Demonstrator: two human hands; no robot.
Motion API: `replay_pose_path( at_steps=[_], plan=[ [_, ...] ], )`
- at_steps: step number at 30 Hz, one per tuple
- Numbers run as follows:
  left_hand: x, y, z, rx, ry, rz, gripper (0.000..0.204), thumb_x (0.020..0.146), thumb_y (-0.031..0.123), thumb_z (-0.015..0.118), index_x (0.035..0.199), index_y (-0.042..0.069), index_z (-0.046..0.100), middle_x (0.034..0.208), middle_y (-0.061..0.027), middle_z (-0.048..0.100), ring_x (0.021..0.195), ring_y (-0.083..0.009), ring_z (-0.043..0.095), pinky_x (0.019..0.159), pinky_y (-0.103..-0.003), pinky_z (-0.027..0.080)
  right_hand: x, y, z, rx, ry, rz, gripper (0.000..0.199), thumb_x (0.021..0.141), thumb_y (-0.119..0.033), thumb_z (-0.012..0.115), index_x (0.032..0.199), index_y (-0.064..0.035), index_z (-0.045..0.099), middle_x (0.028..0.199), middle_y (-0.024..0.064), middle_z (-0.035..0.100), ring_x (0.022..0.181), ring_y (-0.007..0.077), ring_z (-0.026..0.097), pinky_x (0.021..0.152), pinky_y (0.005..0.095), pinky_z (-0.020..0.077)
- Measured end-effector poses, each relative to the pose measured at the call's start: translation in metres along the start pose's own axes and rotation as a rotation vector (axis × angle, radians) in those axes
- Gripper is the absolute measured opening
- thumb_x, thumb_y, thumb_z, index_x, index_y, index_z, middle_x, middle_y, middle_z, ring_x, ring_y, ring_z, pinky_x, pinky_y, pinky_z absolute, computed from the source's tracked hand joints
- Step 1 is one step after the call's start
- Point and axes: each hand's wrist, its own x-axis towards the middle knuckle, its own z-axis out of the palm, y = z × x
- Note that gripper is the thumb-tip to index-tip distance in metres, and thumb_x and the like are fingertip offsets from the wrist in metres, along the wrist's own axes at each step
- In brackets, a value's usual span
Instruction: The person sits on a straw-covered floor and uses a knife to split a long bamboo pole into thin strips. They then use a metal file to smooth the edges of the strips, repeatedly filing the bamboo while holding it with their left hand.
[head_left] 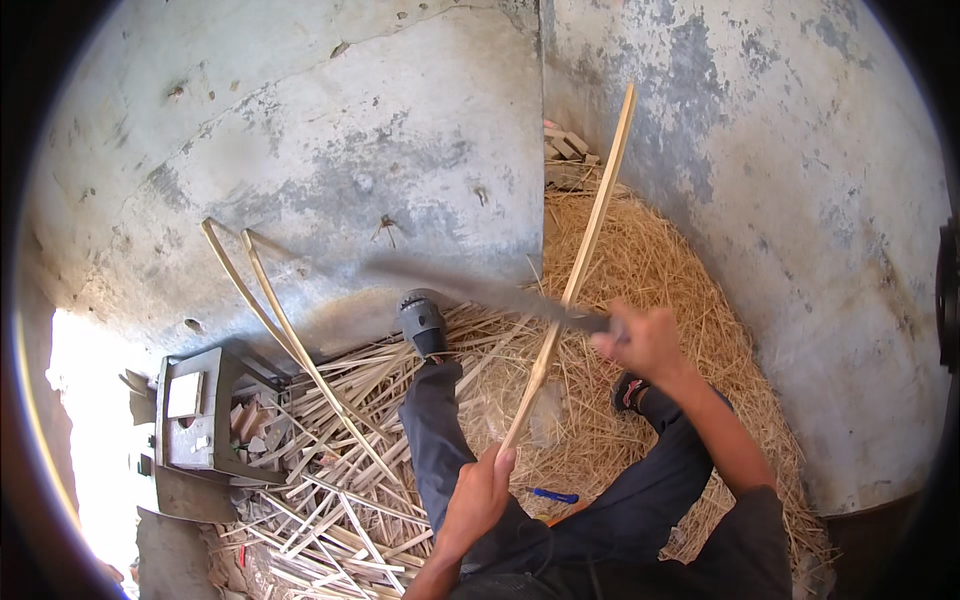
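Strip of split bamboo is the largest item in hand: long, thin and pale, running from the lap up toward the wall corner. It looks light and springy along its length, with likely sharp edges; the lower end appears the safest hold. Blade, long, dark and motion-blurred, crosses the strip at mid-length; it seems heavy and rigid, best held at its handle. Left hand is closed around the strip's lower end. Right hand is clenched on the blade's handle. Offcuts and shavings cover the floor.
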Motion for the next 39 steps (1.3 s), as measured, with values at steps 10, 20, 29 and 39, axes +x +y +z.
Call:
replay_pose_path(
  at_steps=[10,20,29,39],
  plan=[
    [-0.001,-0.023,0.005,-0.203,-0.148,-0.001,0.041,0.112,0.029,0.038,0.090,-0.002,0.055,0.063,-0.0104,0.050,0.058,-0.0242,0.050,0.061,-0.040,0.043,-0.012,-0.008,0.010,-0.077,0.023,-0.193,0.064,0.094,-0.069,0.054,0.086,-0.0067,0.067,0.054,0.0074,0.057,0.045,0.0260,0.059,0.046,0.0382,0.0473],
    [-0.028,-0.042,-0.003,-0.184,-0.201,-0.111,0.045,0.113,0.032,0.035,0.087,0.001,0.055,0.066,-0.0058,0.051,0.062,-0.0162,0.049,0.062,-0.034,0.043,0.008,0.044,-0.010,-0.165,0.053,0.108,0.071,0.094,-0.075,0.049,0.084,-0.0064,0.064,0.050,0.0060,0.054,0.042,0.0224,0.057,0.043,0.0364,0.0473],
    [-0.031,-0.040,-0.006,-0.153,-0.227,-0.133,0.046,0.113,0.033,0.034,0.087,0.001,0.055,0.066,-0.0044,0.051,0.062,-0.0158,0.051,0.062,-0.034,0.044,0.011,0.062,-0.001,-0.055,0.087,0.057,0.062,0.092,-0.070,0.057,0.082,-0.0085,0.065,0.053,0.0081,0.056,0.047,0.0253,0.059,0.047,0.0385,0.0475],
    [-0.049,-0.065,-0.011,-0.201,-0.284,-0.212,0.047,0.113,0.038,0.035,0.089,0.003,0.056,0.068,-0.0017,0.052,0.062,-0.0109,0.050,0.061,-0.029,0.043,-0.001,0.069,-0.004,-0.197,-0.091,-0.004,0.062,0.092,-0.070,0.056,0.089,-0.0096,0.068,0.055,0.0088,0.060,0.049,0.0266,0.062,0.046,0.0380,0.0472]
  ],
)
